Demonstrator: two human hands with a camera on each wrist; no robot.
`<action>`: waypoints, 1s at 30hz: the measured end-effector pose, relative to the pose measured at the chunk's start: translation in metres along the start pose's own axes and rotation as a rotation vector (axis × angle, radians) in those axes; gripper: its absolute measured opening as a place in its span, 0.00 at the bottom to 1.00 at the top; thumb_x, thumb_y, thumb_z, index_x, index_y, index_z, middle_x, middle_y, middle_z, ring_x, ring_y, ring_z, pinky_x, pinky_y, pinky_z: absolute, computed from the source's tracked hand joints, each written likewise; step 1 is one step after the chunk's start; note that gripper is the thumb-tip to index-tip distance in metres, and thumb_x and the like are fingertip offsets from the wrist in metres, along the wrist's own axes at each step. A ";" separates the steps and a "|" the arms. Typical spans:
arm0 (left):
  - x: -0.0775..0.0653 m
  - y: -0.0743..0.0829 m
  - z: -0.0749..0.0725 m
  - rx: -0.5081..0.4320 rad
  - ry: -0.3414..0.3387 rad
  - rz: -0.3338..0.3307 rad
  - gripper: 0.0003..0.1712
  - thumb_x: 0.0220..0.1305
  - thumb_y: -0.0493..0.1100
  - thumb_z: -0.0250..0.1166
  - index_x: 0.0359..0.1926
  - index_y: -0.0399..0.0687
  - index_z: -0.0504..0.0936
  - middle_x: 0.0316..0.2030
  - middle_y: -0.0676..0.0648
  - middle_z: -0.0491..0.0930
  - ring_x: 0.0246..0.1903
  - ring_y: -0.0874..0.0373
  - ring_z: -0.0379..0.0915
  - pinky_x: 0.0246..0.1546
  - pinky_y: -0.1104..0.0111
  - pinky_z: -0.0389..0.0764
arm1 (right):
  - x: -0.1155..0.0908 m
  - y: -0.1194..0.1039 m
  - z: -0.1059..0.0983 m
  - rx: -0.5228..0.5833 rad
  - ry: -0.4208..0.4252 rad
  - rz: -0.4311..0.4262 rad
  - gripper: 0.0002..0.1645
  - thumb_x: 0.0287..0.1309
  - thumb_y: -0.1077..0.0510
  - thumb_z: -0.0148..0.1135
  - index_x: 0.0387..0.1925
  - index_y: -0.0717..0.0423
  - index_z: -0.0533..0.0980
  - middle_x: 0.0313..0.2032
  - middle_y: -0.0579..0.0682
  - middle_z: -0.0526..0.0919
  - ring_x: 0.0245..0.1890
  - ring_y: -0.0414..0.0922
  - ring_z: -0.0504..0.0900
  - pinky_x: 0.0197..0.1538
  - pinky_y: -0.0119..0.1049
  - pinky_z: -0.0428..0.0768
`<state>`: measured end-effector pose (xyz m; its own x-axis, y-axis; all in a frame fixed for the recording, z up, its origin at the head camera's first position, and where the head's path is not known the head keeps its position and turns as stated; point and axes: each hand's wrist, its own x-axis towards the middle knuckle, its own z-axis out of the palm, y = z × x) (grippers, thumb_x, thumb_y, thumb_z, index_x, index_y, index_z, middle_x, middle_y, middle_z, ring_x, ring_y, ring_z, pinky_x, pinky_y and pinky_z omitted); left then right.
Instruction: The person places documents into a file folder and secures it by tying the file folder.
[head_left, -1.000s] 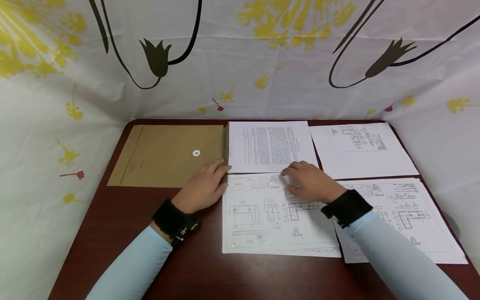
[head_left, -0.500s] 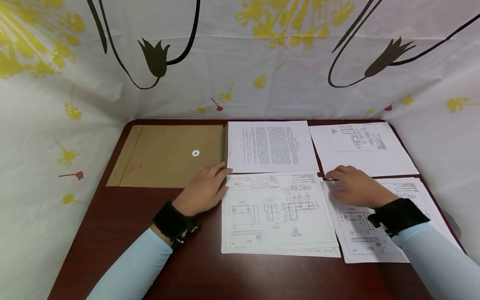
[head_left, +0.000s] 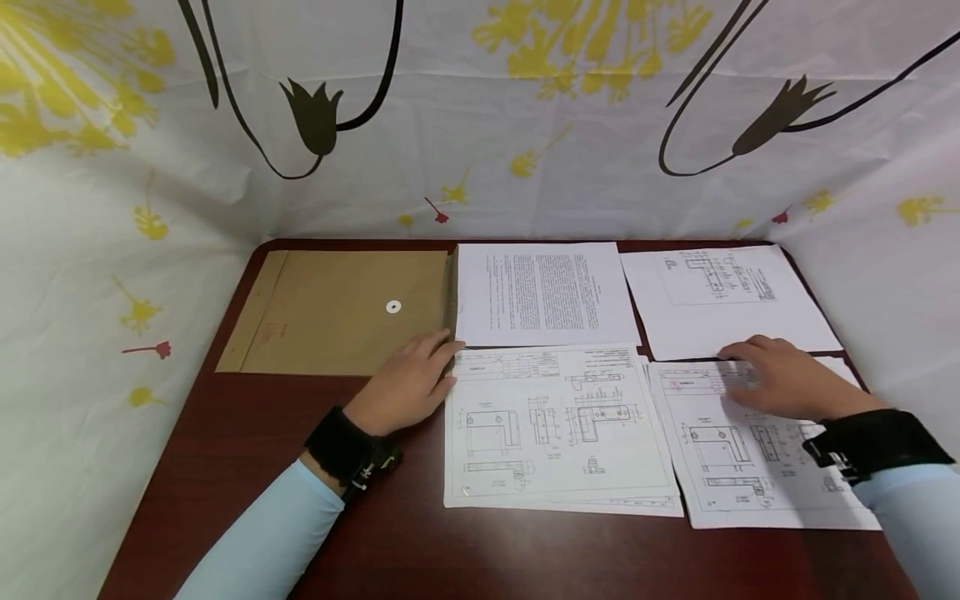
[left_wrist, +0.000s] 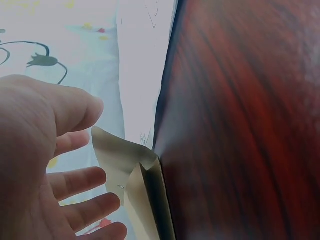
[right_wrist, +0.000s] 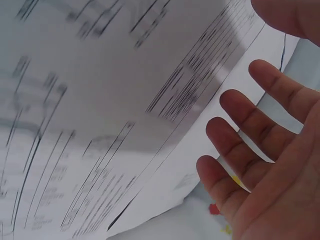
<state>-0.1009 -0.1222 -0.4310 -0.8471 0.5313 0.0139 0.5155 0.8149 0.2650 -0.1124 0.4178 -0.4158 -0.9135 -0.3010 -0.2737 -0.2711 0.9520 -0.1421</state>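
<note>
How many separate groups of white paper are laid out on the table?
4: text page at back centre, single-part drawing at back right, centre drawings in front, and right-hand drawings, partly covered by the right hand. Sheets underneath may be hidden.

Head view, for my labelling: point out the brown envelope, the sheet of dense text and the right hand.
Brown envelope (head_left: 336,312): head view, middle of its upward face.
Sheet of dense text (head_left: 545,292): head view, middle of its printed block.
Right hand (head_left: 789,381): head view, back of the hand.
</note>
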 end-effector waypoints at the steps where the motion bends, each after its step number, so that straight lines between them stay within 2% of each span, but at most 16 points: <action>1: 0.000 0.000 0.000 -0.001 0.001 0.002 0.28 0.74 0.47 0.58 0.71 0.47 0.68 0.71 0.36 0.65 0.68 0.40 0.65 0.66 0.51 0.69 | 0.000 0.002 0.000 -0.001 -0.011 0.006 0.36 0.53 0.45 0.73 0.60 0.55 0.75 0.57 0.65 0.75 0.53 0.63 0.74 0.48 0.61 0.75; 5: -0.001 0.000 0.000 -0.003 0.005 0.009 0.28 0.74 0.47 0.58 0.71 0.47 0.68 0.71 0.36 0.65 0.67 0.40 0.66 0.66 0.51 0.70 | 0.001 0.007 0.001 -0.006 -0.032 0.008 0.40 0.49 0.40 0.76 0.59 0.56 0.75 0.56 0.65 0.75 0.50 0.61 0.75 0.46 0.59 0.76; 10: -0.001 0.001 -0.001 -0.006 0.007 0.013 0.28 0.74 0.47 0.58 0.71 0.47 0.68 0.70 0.36 0.65 0.67 0.40 0.66 0.66 0.51 0.70 | 0.004 0.010 0.003 -0.025 -0.038 -0.006 0.41 0.46 0.40 0.78 0.57 0.56 0.75 0.55 0.64 0.76 0.48 0.60 0.75 0.46 0.58 0.76; 15: -0.002 0.000 0.001 -0.008 0.008 0.009 0.28 0.73 0.46 0.59 0.71 0.47 0.68 0.70 0.36 0.65 0.68 0.40 0.65 0.66 0.51 0.70 | 0.009 0.011 0.003 -0.059 -0.054 -0.009 0.41 0.42 0.38 0.80 0.52 0.56 0.75 0.49 0.60 0.79 0.46 0.59 0.75 0.46 0.59 0.74; 23: -0.001 -0.001 0.006 -0.012 0.009 0.011 0.29 0.73 0.46 0.59 0.71 0.48 0.68 0.70 0.36 0.65 0.68 0.41 0.65 0.66 0.51 0.70 | 0.012 0.011 0.002 -0.068 -0.083 -0.001 0.40 0.38 0.36 0.80 0.45 0.57 0.74 0.41 0.54 0.77 0.42 0.55 0.72 0.43 0.53 0.72; 30: -0.003 -0.001 0.006 -0.019 -0.002 0.001 0.29 0.74 0.47 0.58 0.72 0.48 0.67 0.71 0.37 0.64 0.69 0.41 0.64 0.66 0.51 0.69 | 0.013 0.008 0.004 -0.051 -0.079 0.004 0.44 0.39 0.39 0.81 0.52 0.60 0.74 0.48 0.60 0.80 0.45 0.57 0.75 0.47 0.59 0.74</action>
<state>-0.0983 -0.1233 -0.4370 -0.8462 0.5328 0.0121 0.5139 0.8097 0.2833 -0.1253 0.4215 -0.4244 -0.8882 -0.2987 -0.3490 -0.2843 0.9542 -0.0931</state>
